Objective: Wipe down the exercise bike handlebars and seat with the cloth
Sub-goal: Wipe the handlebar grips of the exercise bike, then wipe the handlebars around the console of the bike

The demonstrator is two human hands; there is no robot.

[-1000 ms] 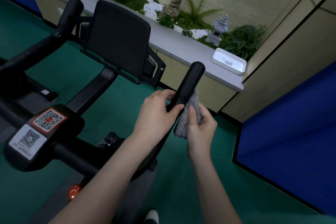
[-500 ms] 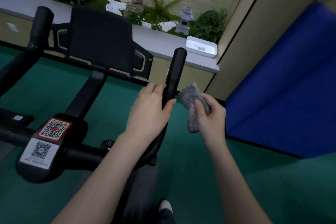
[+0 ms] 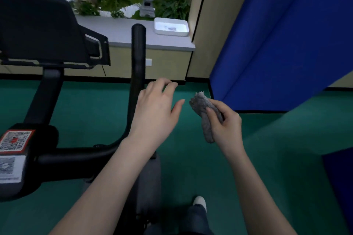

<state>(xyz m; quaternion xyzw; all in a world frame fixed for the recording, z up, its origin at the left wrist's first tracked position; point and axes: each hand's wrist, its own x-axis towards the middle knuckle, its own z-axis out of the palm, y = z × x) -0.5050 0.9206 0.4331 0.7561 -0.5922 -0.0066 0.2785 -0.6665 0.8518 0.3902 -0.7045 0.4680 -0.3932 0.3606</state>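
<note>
The right hand (image 3: 225,124) pinches a bunched grey fluffy cloth (image 3: 201,105) between thumb and curled fingers, held apart from the bike. The left hand (image 3: 155,109) holds nothing, its fingers loosely bent, just right of the upright black tubular handlebar grip (image 3: 138,53); I cannot tell whether they touch. Further left is a black console panel (image 3: 38,28). Behind, a white rectangular tray (image 3: 172,34) rests on a grey ledge (image 3: 118,32).

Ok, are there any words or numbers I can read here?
No text can be read.
Red QR sticker on the bike: code only, no words legible.
White QR sticker below it: small print, too blurred.
White tray on the ledge: dark mark inside, too blurred.
</note>
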